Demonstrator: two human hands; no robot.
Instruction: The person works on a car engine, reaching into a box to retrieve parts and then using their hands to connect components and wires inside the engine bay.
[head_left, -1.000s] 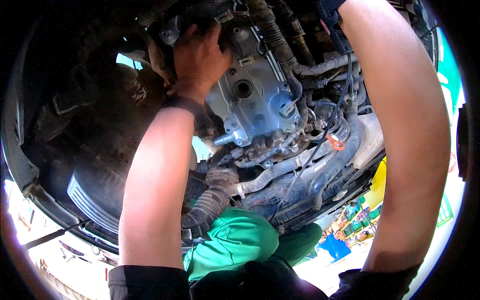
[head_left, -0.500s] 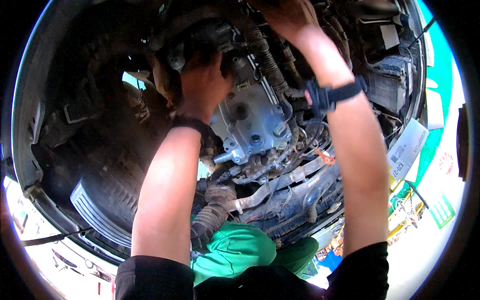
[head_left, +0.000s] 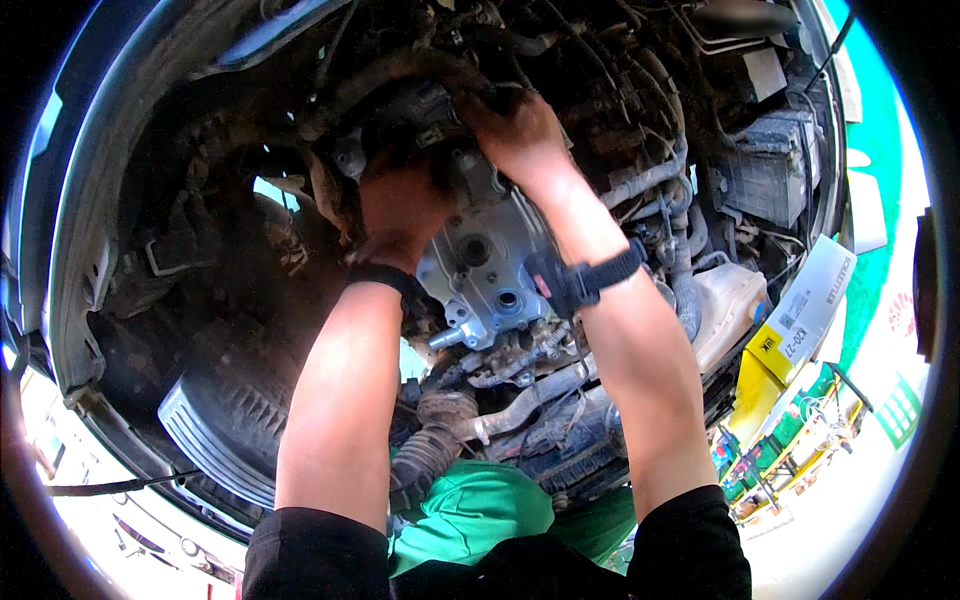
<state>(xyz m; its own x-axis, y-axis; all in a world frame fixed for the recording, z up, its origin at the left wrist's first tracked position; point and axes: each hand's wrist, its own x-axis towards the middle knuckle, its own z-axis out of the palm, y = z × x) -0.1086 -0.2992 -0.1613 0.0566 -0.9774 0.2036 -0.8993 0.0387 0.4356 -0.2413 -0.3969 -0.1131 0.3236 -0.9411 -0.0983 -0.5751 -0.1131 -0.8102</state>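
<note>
I look down into the bay (head_left: 85,235), which fills most of my view, its dark left side mostly in shadow. Green trousers (head_left: 475,510) show at the bay's near edge, between two bare forearms. The grey metal cover (head_left: 512,258) sits about the middle of the bay, its far end under both hands. Near the bay's far right corner I see the battery (head_left: 770,175); a long yellow-and-white carton (head_left: 812,310) lies along the right edge, and just inside it is the pale tank (head_left: 728,300). A ribbed hose (head_left: 425,460) runs down to the near edge, beside the left forearm.

The left hand (head_left: 408,205) is at the cover's far left corner, back up — its fingers are lost in shadow, so I cannot tell whether they grasp anything. The right hand (head_left: 522,137) reaches to the far right corner; its fingertips are dark too, and I cannot tell its grip either. A strapped device (head_left: 568,285) is on the right wrist, a dark band (head_left: 385,277) on the left. Smallest, I make out a round port (head_left: 473,250) in the cover — open and dark — and a stubby spout (head_left: 455,338) at its near left corner.
</note>
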